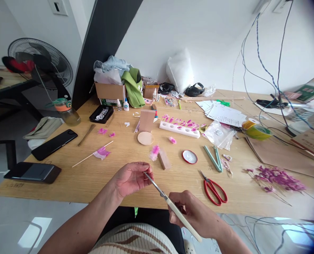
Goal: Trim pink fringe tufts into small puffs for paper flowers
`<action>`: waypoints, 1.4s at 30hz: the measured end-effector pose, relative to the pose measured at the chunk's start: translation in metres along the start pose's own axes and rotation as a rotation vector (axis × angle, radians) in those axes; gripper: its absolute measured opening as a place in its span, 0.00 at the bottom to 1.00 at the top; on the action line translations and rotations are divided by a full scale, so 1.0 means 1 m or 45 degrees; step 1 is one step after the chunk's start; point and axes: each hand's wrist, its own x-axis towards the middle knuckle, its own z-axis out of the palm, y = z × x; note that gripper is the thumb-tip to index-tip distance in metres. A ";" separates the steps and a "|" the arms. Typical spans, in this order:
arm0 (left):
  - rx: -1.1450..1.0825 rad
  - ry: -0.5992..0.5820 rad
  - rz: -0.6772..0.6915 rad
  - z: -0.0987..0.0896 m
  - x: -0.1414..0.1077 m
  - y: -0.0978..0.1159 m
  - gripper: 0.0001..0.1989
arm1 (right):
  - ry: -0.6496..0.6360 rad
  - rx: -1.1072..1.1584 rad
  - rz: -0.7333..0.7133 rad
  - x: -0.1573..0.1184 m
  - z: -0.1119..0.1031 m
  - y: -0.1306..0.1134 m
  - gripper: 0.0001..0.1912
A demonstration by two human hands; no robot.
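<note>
My right hand [191, 211] grips a pair of cream-handled pliers [182, 218], seen nearly edge-on, with slim metal jaws pointing up and left. Their tip reaches the fingers of my left hand [133, 178], which are pinched together just above the table's front part. Whatever sits between those fingertips is too small to make out. Beyond my left hand lie a fluffy pink and white tuft [154, 152] and a small wooden block [164, 158]. Red-handled scissors [214, 190] rest on the table to the right of my right hand.
A white holder [179, 129] carries several pink sprigs. Near it are a round wooden disc [145, 138], a red-rimmed lid [190, 156] and a green folding tool [213, 159]. Purple flowers [281, 178] lie right; a stick with pink film [102, 153] and phones [55, 144] lie left.
</note>
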 end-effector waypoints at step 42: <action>0.052 0.002 -0.016 0.001 -0.007 -0.007 0.03 | -0.016 0.056 0.069 -0.014 0.006 -0.007 0.17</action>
